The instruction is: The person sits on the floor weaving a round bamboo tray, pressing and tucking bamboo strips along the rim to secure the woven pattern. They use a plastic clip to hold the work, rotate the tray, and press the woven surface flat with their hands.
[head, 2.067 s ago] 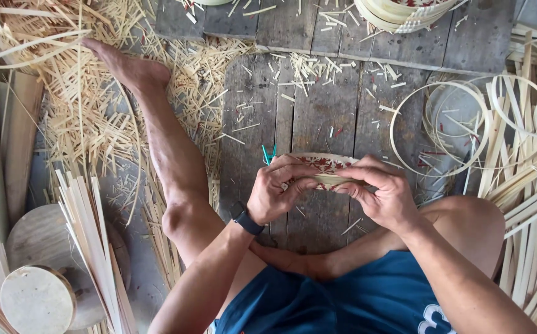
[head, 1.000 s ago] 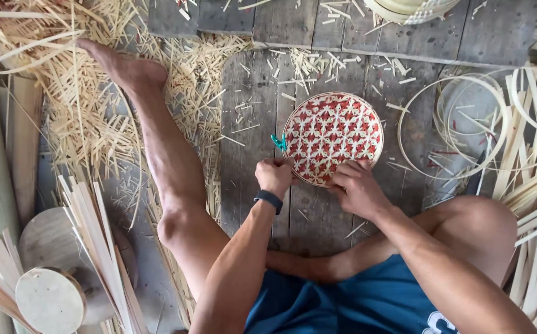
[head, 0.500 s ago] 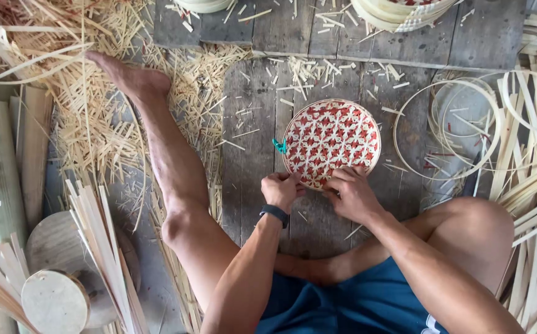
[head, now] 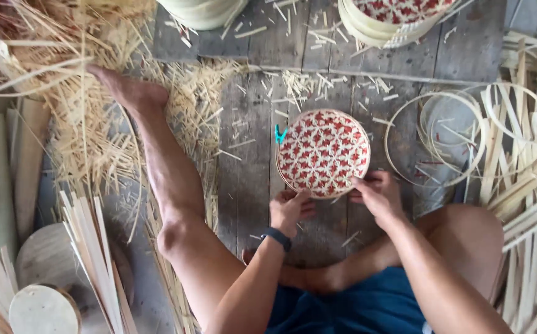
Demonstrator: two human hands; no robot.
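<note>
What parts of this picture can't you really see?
Head view only:
- Near rim of the round red-and-white woven lid: covered by the left hand and right hand.
- Fingertips of both hands: tucked at the lid's edge.
- Small teal clip: too small to identify.
- Stacked woven baskets: cut off by the top edge.

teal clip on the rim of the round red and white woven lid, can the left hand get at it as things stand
Probably yes. The small teal clip sits on the left rim of the round red and white woven lid; the left hand grips the near rim just below it, with only bare planks between.
</note>
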